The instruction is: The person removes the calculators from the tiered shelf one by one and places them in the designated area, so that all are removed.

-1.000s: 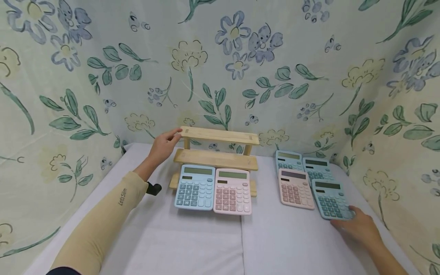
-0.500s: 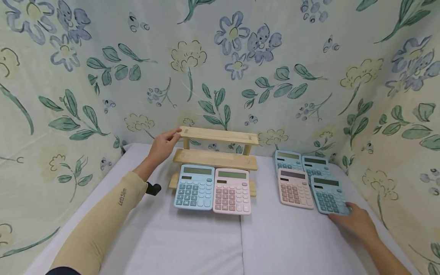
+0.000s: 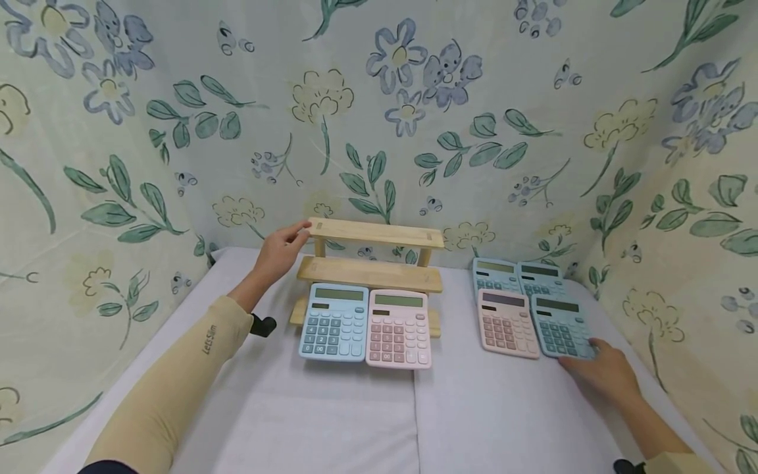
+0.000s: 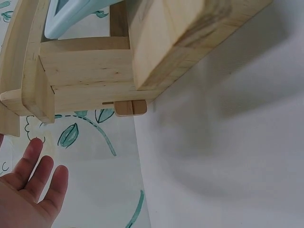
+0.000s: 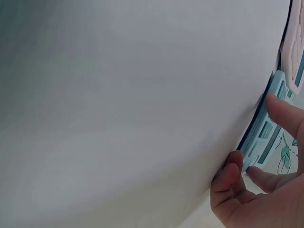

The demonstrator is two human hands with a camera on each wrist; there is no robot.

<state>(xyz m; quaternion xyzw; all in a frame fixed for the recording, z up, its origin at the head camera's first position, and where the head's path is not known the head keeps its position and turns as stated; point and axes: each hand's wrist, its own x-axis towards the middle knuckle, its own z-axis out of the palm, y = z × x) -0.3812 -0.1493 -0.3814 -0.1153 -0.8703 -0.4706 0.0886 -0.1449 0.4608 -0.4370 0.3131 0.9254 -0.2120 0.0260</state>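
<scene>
A three-tier wooden stand (image 3: 370,273) is near the back wall, and my left hand (image 3: 281,255) touches the left end of its top board. Loosely extended fingers of that hand (image 4: 35,190) show in the left wrist view. On the lowest tier a light blue calculator (image 3: 334,322) and a pink calculator (image 3: 399,329) lean side by side. At the right, my right hand (image 3: 606,374) holds a teal calculator (image 3: 559,326) by its near right corner, with thumb and fingers at its edges. This calculator lies beside another pink calculator (image 3: 508,322).
Behind the right-hand pair lie two more blue calculators (image 3: 496,268), partly covered by the front ones. White cloth (image 3: 331,421) covers the table. Floral fabric (image 3: 414,131) hangs at the back and on both sides.
My right hand has slid the teal calculator away from me and slightly left, up against the pink one and the row behind. My left hand stays at the stand.
</scene>
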